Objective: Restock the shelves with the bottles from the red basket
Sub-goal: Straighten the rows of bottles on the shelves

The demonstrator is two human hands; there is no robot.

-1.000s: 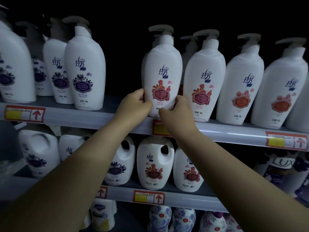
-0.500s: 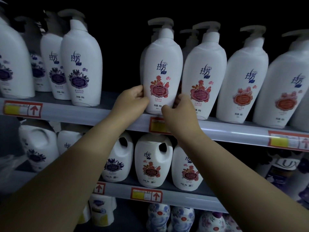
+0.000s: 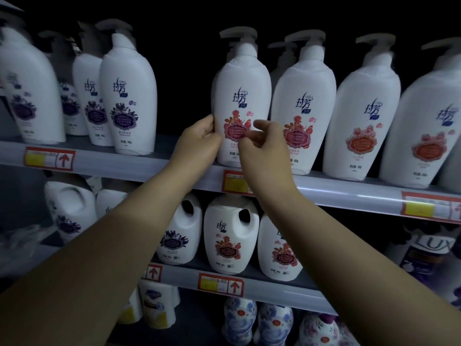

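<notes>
While the white pump bottle (image 3: 240,96) stands on the upper shelf (image 3: 349,193) at the frame's middle, the left hand (image 3: 199,141) curls its fingers on its left side. The right hand (image 3: 264,148) hangs before the label (image 3: 233,129), fingers loosely bent; I cannot tell if they touch. The bottle is likely full, heavy and slick, so hold its wide body, not the pump (image 3: 238,33). No red basket shows.

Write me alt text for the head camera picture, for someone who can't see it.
A person's left hand grips a white pump bottle with a red flower label on a store shelf; the right hand hovers loosely curled before its label. Other bottles line the shelf.
</notes>
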